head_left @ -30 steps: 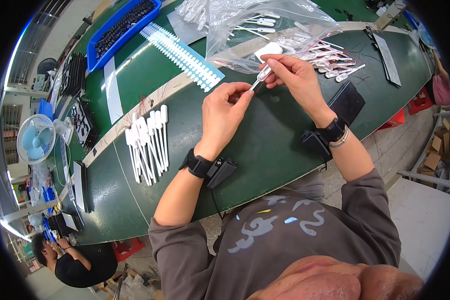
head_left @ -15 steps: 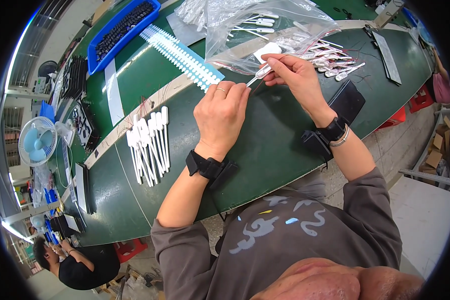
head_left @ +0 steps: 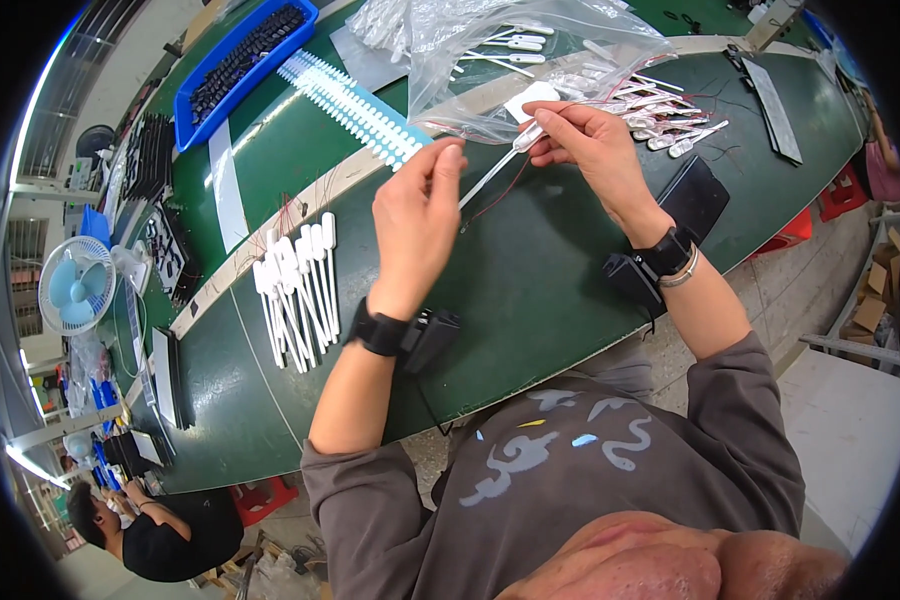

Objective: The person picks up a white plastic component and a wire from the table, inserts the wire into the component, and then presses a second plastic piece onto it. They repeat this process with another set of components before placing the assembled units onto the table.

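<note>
My right hand (head_left: 595, 155) pinches the wide end of a white long-stemmed plastic piece (head_left: 501, 172), whose stem points down to the left. A thin red wire hangs beside the stem. My left hand (head_left: 413, 228) is beside the near end of a light-blue sheet of white stickers (head_left: 378, 118). Its thumb and fingers are drawn together, and whatever lies between them is too small to make out. On the green table to the left lies a pile of similar white long-stemmed pieces (head_left: 298, 290). More pieces with red wires (head_left: 660, 115) lie beyond my right hand.
A clear plastic bag (head_left: 450, 75) holding white pieces lies at the back. The blue tray (head_left: 182, 115) holds black parts at the far left. A black phone-like slab (head_left: 698, 203) lies by my right wrist. Another person (head_left: 160, 535) sits at the lower left.
My left hand has let go of the stem and moved up and left to the sticker sheet. My right hand still holds the white piece in nearly the same place.
</note>
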A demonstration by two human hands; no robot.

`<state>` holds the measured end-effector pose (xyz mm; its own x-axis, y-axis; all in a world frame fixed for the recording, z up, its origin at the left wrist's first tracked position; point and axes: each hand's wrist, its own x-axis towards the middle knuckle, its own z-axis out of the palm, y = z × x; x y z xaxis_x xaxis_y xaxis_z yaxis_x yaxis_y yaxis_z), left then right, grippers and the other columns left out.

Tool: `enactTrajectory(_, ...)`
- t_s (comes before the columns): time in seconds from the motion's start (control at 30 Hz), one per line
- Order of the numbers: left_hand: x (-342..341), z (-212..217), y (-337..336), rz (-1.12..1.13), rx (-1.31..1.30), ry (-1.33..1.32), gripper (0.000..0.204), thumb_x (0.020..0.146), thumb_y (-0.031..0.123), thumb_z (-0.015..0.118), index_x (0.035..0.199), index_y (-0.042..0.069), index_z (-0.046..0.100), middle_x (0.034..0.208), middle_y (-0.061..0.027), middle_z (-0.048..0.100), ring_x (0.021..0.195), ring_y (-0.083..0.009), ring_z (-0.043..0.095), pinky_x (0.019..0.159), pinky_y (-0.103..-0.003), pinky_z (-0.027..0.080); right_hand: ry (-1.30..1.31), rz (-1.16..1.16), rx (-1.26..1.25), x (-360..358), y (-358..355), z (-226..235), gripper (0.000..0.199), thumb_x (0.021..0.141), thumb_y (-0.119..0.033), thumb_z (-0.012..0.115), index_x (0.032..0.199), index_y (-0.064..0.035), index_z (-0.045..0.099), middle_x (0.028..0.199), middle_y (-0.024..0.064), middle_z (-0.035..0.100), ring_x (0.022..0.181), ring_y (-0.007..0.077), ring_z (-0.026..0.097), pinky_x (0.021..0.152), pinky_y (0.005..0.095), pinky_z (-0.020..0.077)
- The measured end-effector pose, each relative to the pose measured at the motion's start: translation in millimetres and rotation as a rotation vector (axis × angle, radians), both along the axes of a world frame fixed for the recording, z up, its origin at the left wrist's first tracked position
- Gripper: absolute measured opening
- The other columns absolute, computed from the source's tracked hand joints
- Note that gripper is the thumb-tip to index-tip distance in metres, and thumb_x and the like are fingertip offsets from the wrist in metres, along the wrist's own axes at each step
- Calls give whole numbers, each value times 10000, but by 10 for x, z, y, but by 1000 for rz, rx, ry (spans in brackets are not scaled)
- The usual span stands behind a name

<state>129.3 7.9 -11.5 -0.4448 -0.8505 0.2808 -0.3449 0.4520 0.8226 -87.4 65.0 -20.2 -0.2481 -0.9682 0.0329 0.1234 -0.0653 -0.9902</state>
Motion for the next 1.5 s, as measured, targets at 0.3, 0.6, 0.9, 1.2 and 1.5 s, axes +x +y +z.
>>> enactTrajectory(0.3, 86, 229, -67, -289, 962, 131, 485, 1001, 227, 589, 1397, -19, 455, 1029, -142, 699, 832, -185, 697, 700, -284, 593, -13, -93, -12, -67, -12, 38, 316, 1002, -223, 600, 1211, 4, 668, 1000, 53, 705, 807, 101, 669, 757, 242, 569)
enactTrajectory(0.6, -70, 94, 129, -55, 755, 403, 568, 970, 141, 631, 1450, -9, 367, 939, -131, 705, 728, -153, 685, 627, -263, 579, -14, -201, -122, -95, -34, 13, 313, 1006, -221, 594, 1208, 6, 668, 1013, 57, 709, 815, 111, 680, 771, 248, 574)
enactTrajectory(0.9, -27, 158, 122, -43, 488, 197, 249, 942, 106, 660, 1150, -30, 666, 862, -92, 719, 705, -110, 666, 622, -230, 544, 15, -182, -150, -105, -39, -16, 304, 1006, -208, 594, 1212, 3, 668, 1019, 54, 712, 825, 104, 676, 769, 244, 574)
enactTrajectory(1.2, 57, 175, 16, 9, 196, 111, 175, 909, 81, 686, 1066, 17, 728, 867, -71, 722, 748, -109, 669, 678, -254, 535, 4, -140, -123, -79, -42, -30, 296, 1002, -199, 602, 1202, 6, 676, 1020, 59, 712, 819, 96, 666, 763, 242, 571)
enactTrajectory(1.5, 79, 32, -20, 8, -669, -301, 128, 815, 47, 731, 943, 33, 729, 872, -97, 660, 948, -283, 627, 796, -373, 522, 21, -117, -107, -48, -36, -14, 298, 999, -195, 606, 1201, 14, 675, 1020, 65, 710, 819, 100, 668, 755, 243, 576)
